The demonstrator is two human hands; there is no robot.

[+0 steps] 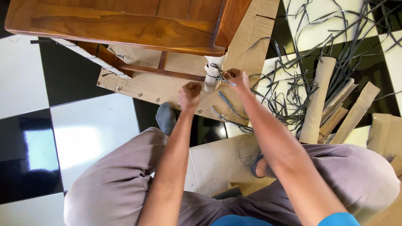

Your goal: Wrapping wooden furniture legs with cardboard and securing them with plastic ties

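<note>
Black-and-white floor tiles [25, 83] lie under flattened cardboard [159, 90]. I see a paper-wrapped chair leg [210, 77] standing upright just ahead, bound with dark strapping [217, 69]. My right hand [237, 78] is pinched shut on that strap, touching the leg's right side. My left hand [189, 95], fisted, is slightly nearer me, left of the leg; I cannot tell what it holds. Cut straps [293, 92] pile up rightward.

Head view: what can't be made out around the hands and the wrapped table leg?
- Left hand: fist turned away, so any strap inside it is hidden.
- Right hand: fingers cover the spot where the dark strap meets the wrapped table leg.
- Wooden table: cut off by the top edge; its other legs are hidden beneath its top.
- Cardboard sheet: far part hidden under the table.
</note>
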